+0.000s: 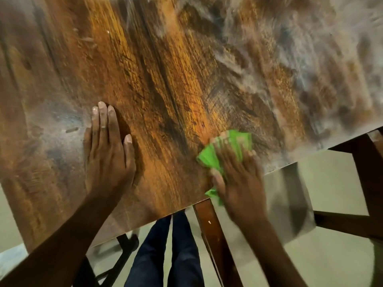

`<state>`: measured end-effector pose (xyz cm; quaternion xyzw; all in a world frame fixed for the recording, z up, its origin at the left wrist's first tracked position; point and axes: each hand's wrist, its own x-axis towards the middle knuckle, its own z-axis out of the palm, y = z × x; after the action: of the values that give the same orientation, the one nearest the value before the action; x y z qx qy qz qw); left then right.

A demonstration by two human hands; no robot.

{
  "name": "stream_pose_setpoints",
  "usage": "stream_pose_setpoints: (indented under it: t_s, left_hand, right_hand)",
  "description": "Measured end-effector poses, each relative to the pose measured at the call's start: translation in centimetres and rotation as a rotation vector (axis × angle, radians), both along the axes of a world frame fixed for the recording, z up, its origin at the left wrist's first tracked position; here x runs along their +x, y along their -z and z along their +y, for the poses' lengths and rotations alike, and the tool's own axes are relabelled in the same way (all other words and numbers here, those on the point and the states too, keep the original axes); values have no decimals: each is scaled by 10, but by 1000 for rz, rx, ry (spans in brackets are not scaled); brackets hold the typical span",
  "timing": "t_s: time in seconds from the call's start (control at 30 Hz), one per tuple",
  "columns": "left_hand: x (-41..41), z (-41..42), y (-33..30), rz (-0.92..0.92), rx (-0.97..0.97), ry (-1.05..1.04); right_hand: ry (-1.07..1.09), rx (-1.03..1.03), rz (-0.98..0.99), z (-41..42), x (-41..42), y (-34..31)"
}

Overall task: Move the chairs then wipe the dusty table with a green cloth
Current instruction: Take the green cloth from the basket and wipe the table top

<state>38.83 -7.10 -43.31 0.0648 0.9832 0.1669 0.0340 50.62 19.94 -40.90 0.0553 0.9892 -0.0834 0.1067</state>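
1. dark blue trousers (165, 249) on the person's legs, standing at the near edge.
2. pale floor (331, 264) below, blurred.
3. black metal frame (126, 243) low at left, partly hidden.

A crumpled green cloth (224, 151) lies near the edge of the dust-streaked wooden table (165, 79).

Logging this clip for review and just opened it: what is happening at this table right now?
A person stands at the near edge of a brown wood-grain table. The right hand presses a bright green cloth flat on the top near that edge; it is blurred, which suggests wiping. The left hand rests flat on the wood, fingers straight. The middle strip looks clean, while grey dust covers the far right part and a patch beside the left hand.
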Motion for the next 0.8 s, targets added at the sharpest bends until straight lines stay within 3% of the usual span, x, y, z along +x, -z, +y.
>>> stream_pose_setpoints:
  t_s: [0.13, 0.33, 0.47, 0.6, 0.8]
  left_hand:
    - [1, 1, 0, 10, 14, 6]
    - [-1, 0, 3, 24, 11, 10]
    - [-1, 1, 3, 37, 30, 5]
    - [1, 3, 3, 38, 30, -2]
    - [4, 1, 3, 53, 33, 12]
  right_hand:
    - [214, -8, 113, 84, -17, -5]
    - [321, -99, 176, 43, -23, 7]
    - [123, -212, 100, -17, -15, 3]
    - [-176, -142, 72, -41, -20, 3]
    - [-83, -89, 197, 0, -123, 17]
